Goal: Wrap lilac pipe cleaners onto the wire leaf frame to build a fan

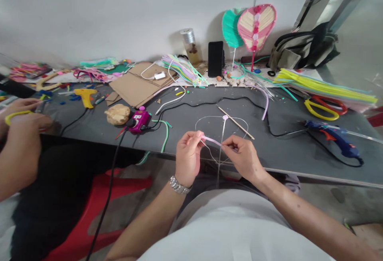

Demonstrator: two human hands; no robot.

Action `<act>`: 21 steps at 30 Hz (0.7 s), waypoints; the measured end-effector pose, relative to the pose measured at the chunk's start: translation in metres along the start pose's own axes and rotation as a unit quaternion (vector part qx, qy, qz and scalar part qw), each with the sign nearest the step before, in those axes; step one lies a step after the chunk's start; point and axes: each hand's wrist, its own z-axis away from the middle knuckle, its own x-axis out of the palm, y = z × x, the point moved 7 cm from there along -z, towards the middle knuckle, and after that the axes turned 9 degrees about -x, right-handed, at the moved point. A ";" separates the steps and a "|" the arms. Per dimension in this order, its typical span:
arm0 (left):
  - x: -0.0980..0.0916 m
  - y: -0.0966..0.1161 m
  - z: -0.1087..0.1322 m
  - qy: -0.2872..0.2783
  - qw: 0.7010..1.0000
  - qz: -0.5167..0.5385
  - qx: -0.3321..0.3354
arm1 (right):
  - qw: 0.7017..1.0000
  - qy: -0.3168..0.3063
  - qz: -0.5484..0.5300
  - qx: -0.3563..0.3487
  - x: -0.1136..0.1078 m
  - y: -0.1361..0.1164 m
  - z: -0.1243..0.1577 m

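Note:
My left hand (188, 155), with a metal watch on its wrist, pinches one end of a short pink pipe cleaner (212, 140). Its other end is pinched by my right hand (243, 155). Both hands hover at the near edge of the grey table (287, 149). The pink strand crosses a thin leaf-shaped wire frame (222, 127) that has a small pink bead at the top of its centre wire. A wooden skewer (236, 123) lies just behind the frame.
A blue glue gun (336, 137) with black cord lies right, yellow and red scissors (324, 107) and pipe-cleaner bundles (323, 87) behind. Finished leaf fans (256, 25), a phone and a bottle stand at the wall. A purple device (139, 120) and a co-worker's hands (20, 133) are left.

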 end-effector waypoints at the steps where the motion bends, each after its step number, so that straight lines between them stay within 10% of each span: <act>1: -0.001 -0.001 0.001 -0.001 1.000 -0.006 -0.008 | 1.000 0.001 -0.001 0.000 0.000 0.000 0.000; 12: -0.007 0.014 0.007 -0.099 0.994 0.004 -0.050 | 1.000 0.002 0.007 0.003 -0.001 0.001 -0.002; 15: -0.014 0.063 0.014 -0.056 0.984 -0.080 0.150 | 1.000 0.000 0.007 0.006 -0.001 0.002 -0.002; 18: -0.026 0.113 0.040 0.088 0.885 -0.155 0.431 | 1.000 0.004 0.007 0.004 -0.001 0.001 -0.002; 21: -0.029 0.122 0.049 0.109 0.834 -0.174 0.512 | 1.000 0.001 0.004 0.011 0.000 0.002 -0.002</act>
